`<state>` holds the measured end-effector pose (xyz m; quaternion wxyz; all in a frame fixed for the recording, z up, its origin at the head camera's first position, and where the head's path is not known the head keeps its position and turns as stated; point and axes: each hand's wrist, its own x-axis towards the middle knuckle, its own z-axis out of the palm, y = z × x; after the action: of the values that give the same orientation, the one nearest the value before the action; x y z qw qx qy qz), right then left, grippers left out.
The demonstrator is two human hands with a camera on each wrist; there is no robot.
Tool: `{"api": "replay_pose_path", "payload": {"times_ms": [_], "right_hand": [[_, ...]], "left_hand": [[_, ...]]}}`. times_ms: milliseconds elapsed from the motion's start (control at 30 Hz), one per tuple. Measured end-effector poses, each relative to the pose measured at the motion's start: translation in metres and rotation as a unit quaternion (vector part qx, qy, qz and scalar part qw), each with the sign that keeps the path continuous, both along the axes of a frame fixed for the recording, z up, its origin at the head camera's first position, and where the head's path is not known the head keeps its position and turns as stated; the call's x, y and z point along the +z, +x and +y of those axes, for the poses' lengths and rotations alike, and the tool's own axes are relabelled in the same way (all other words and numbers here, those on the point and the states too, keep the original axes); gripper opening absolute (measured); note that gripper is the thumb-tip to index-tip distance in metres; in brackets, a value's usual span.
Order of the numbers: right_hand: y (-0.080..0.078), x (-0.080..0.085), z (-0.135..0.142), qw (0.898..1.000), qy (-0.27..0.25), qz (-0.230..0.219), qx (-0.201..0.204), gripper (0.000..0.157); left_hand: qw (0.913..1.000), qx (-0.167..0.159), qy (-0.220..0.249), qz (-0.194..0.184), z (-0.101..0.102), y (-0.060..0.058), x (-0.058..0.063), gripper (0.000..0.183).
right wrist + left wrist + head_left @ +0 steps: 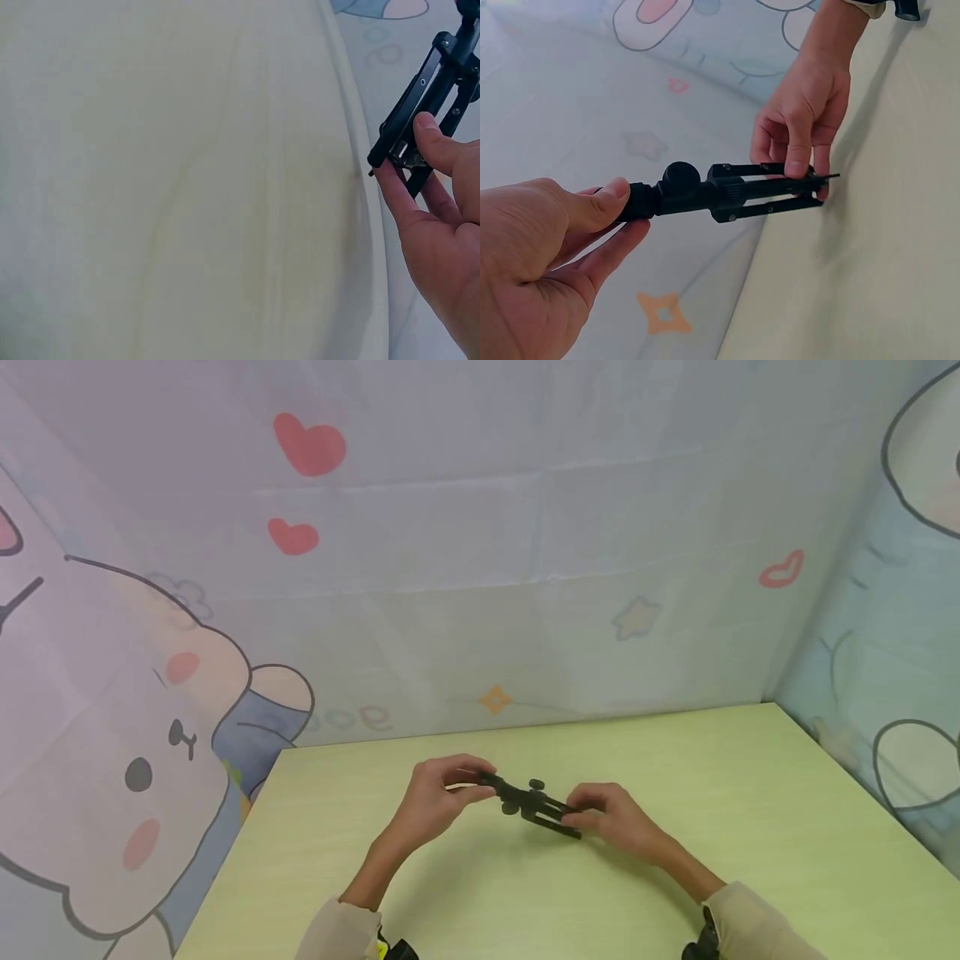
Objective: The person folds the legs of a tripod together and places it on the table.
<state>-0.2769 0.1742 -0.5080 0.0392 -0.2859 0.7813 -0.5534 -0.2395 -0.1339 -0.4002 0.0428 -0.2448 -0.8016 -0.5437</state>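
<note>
A small black tripod (528,802) is held over the table between both hands, its legs pointing right and folded close along its centre column. The left hand (435,797) pinches the head end between thumb and fingers. At the leg ends, the right hand (615,818) grips with its thumb on one side and fingertips on the other. In the left wrist view, a round knob (682,178) stands out from the tripod's body near the left thumb. The right wrist view shows the right thumb (431,135) pressed against the legs.
The pale yellow-green table (675,760) spreads beneath both hands. Behind it hangs a cloth backdrop (450,527) with hearts and cartoon animals, which also closes off the left and right sides. Dark wrist-worn devices (703,939) sit at the sleeve cuffs.
</note>
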Motion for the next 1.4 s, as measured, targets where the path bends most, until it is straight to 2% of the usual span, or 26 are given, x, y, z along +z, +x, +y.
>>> {"api": "replay_pose_path", "payload": {"times_ms": [267,633,1000,1033,1400], "right_hand": [[0.003,0.010,0.004,0.998,0.016,0.007,-0.062,0.009],[0.003,0.016,0.004,0.995,0.028,0.021,-0.098,0.012],[-0.003,0.014,0.005,0.990,0.044,0.087,-0.102,0.014],[-0.002,0.014,0.005,0.990,0.042,0.090,-0.100,0.014],[-0.006,0.013,0.004,0.989,0.050,0.112,-0.089,0.013]], "left_hand": [[0.9998,0.015,-0.001,-0.010,-0.011,0.002,-0.014,0.023],[0.9987,0.045,-0.020,-0.014,-0.022,-0.006,-0.037,0.023],[0.9975,0.064,-0.026,-0.018,-0.024,-0.009,-0.059,0.022],[0.9973,0.065,-0.027,-0.019,-0.026,-0.012,-0.063,0.022],[0.9941,0.073,-0.081,-0.001,-0.027,-0.021,-0.078,0.021]]}}
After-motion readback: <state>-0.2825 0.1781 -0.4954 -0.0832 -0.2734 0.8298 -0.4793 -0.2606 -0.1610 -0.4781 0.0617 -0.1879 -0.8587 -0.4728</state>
